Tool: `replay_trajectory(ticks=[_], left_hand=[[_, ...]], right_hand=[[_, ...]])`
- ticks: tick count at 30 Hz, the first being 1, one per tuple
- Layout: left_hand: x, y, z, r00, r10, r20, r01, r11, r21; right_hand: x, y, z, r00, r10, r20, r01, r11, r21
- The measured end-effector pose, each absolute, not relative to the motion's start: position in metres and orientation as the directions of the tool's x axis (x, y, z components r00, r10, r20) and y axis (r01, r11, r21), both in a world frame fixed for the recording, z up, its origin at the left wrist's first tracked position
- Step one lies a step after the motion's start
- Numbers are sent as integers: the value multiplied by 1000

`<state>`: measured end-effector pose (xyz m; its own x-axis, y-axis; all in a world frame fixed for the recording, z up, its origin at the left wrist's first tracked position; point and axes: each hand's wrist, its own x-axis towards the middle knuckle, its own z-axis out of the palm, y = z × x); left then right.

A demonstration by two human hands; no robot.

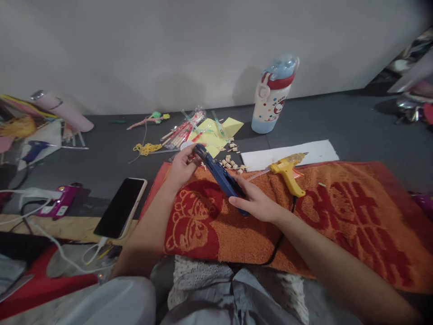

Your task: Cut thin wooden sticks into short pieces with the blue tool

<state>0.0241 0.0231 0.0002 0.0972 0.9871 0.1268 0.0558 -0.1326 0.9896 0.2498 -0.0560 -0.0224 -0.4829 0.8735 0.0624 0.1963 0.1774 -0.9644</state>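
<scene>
Both of my hands hold a long dark blue object (pixel 221 178) slantwise above an orange towel (pixel 253 239); it looks like a hand tool, but its exact kind is unclear. At its far upper end are the closed fingers of my left hand (pixel 183 168). My right hand (pixel 255 201) grips the lower end, the thumb lying along its near side. Just beyond the object sit several small wooden pieces (pixel 228 162). Right of my right hand, a yellow glue gun (pixel 287 171) rests on the towel and a white board (pixel 318 151).
Behind lie yellow paper sheets (pixel 233 126), wrapped sticks (pixel 186 131) and yellow string (pixel 147 149). A drinking bottle (pixel 274 97) stands near the wall. To the left are a phone (pixel 122 207) on its cable, a purple power strip (pixel 61 201) and a blue glue gun (pixel 34 151).
</scene>
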Motion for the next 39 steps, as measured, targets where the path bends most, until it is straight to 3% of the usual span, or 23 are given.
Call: replay_trajectory(ticks=[16, 22, 26, 32, 39], left_hand=[[21, 21, 1, 197, 966, 167, -3, -169, 986], [27, 21, -1, 171, 967, 187, 65, -201, 977], [30, 20, 1, 168, 977, 135, 142, -160, 977], [33, 15, 9, 90, 994, -68, 111, 58, 992], [33, 12, 14, 58, 995, -79, 91, 74, 993]], right_hand=[[254, -54, -22, -556, 829, 68, 218, 224, -950], [253, -55, -21, -505, 862, 40, 290, 213, -933], [251, -55, -20, -460, 888, 25, 340, 202, -918], [251, -55, -21, -441, 897, 26, 344, 196, -918], [251, -56, -22, -449, 892, 54, 316, 215, -924]])
